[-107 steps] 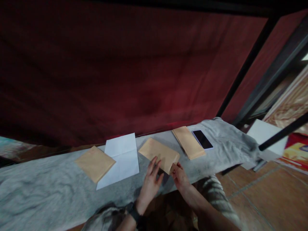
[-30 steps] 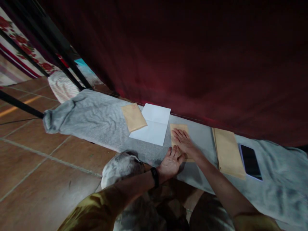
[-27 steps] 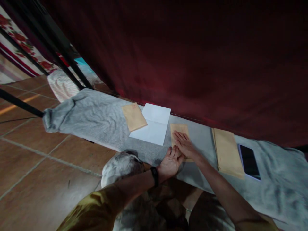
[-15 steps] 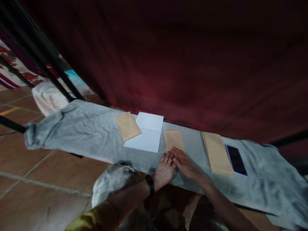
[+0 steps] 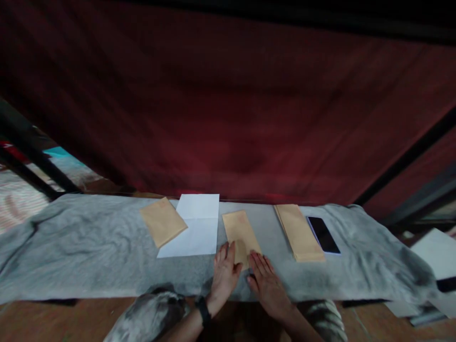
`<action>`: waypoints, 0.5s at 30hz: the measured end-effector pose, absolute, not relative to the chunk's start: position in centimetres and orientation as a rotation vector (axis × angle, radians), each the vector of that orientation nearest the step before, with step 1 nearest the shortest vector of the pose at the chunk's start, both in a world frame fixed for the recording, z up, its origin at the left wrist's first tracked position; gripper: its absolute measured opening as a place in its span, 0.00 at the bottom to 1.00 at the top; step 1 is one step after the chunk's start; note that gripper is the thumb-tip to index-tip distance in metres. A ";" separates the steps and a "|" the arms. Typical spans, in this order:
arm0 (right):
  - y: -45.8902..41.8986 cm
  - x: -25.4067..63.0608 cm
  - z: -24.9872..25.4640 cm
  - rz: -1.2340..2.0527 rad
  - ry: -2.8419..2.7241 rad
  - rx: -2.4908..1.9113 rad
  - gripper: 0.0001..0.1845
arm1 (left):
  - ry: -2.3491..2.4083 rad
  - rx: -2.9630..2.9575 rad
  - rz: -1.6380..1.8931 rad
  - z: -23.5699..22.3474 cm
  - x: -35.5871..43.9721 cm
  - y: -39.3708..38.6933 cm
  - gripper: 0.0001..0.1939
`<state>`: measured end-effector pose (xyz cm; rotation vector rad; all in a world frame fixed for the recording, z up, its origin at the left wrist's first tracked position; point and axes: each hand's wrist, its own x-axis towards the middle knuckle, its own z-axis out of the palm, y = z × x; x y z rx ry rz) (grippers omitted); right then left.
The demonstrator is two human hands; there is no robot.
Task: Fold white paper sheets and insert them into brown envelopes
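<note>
A brown paper envelope [image 5: 239, 225] lies on the grey cloth in front of me, its lower part between my hands. My left hand [image 5: 224, 271] rests on its lower left edge, fingers flat and stretched out. At the lower right corner of the envelope, my right hand [image 5: 268, 284] presses down with outstretched fingers. A darker patch, perhaps a flap, shows between the two hands. To the left, a white sheet of paper [image 5: 199, 232] with a crease across it lies partly under another brown envelope [image 5: 164, 221]. A stack of brown envelopes [image 5: 301, 232] sits to the right.
Beside the stack lies a dark-screened phone [image 5: 323, 235] with a pale lilac edge. A rumpled grey cloth [image 5: 92, 242] covers the narrow bench. Behind it hangs a dark red curtain [image 5: 228, 118], with black bars [image 5: 406, 161] at either side.
My hands were together at the lower end of the envelope and have moved apart to its two sides. The head view has turned to the right and levelled.
</note>
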<state>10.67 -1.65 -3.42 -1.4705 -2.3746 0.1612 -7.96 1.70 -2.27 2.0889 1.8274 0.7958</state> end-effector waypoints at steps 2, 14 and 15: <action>-1.6 9.8 -3.8 0.138 -2.348 -1.497 0.33 | 1.721 1.906 0.952 -2.2 -7.9 2.3 0.38; 1.5 8.6 -1.5 0.813 -1.448 -1.493 0.29 | 1.201 1.493 1.216 1.5 -8.4 3.5 0.33; 1.8 8.9 -1.3 0.882 -1.344 -1.464 0.32 | 1.223 1.517 1.220 1.8 -8.6 3.7 0.31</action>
